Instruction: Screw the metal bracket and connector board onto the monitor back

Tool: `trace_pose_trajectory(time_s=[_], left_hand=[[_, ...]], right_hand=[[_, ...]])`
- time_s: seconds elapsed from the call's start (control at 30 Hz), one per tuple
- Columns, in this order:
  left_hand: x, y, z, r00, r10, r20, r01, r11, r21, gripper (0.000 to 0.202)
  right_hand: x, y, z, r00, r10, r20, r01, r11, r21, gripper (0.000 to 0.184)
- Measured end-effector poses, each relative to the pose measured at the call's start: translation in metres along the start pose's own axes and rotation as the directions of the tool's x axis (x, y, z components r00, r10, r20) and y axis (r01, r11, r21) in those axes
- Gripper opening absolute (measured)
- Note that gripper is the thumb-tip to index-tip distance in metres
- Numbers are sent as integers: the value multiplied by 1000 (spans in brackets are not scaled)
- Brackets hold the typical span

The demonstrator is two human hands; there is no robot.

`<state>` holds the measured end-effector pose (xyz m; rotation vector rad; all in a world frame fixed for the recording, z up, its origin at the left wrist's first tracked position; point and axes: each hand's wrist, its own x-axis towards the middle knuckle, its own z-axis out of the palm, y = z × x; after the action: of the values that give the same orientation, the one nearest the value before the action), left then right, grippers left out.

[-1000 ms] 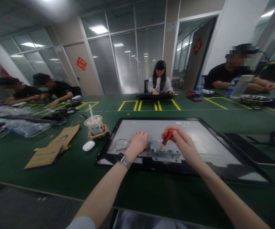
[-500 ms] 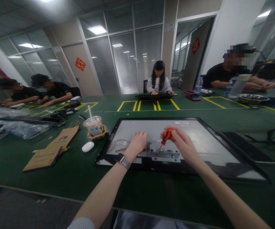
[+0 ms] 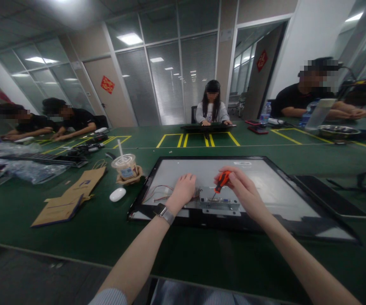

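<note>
A flat display panel [image 3: 262,186] with a black frame lies back side up on the green table. Near its front edge sits a metal bracket [image 3: 221,206] with connector ports along it. My right hand [image 3: 241,186] grips a red and black screwdriver [image 3: 223,181], its shaft slanting down to the bracket's port side. My left hand [image 3: 184,188] rests on the panel just left of the bracket, fingers stretched forward and holding nothing. Thin wires [image 3: 157,192] run beside that hand on the panel.
To the left are a lidded drink cup [image 3: 125,167], a white oval case [image 3: 117,194] and a brown paper bag [image 3: 71,195]. A dark flat slab [image 3: 328,195] lies right of the panel. Several people sit around the table, one directly opposite with a dark panel [image 3: 206,128].
Almost nothing differs. The view has shifted very slightly; both hands and the screwdriver keep the same place over the panel.
</note>
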<state>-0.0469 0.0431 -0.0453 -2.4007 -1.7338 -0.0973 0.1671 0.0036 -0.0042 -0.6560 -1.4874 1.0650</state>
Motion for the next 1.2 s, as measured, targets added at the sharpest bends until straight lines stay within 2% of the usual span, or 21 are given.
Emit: trace_pose_trajectory(time_s=[0.17, 0.43, 0.7, 1.2], left_hand=[[0, 1, -3, 1000, -2, 19, 2, 1000, 11, 31], [2, -2, 6, 1000, 1, -8, -1, 1000, -11, 33], [-1, 1, -1, 1000, 4, 1, -4, 1000, -9, 36], [-1, 0, 1, 1000, 10, 0, -10, 1000, 13, 30]], right_hand=[[0, -1, 0, 1000, -5, 3, 5, 1000, -5, 28], [1, 0, -3, 1000, -23, 21, 23, 1000, -6, 27], [1, 3, -3, 1000, -15, 8, 15, 1000, 15, 26], [2, 2, -1, 1000, -12, -6, 12, 1000, -7, 30]])
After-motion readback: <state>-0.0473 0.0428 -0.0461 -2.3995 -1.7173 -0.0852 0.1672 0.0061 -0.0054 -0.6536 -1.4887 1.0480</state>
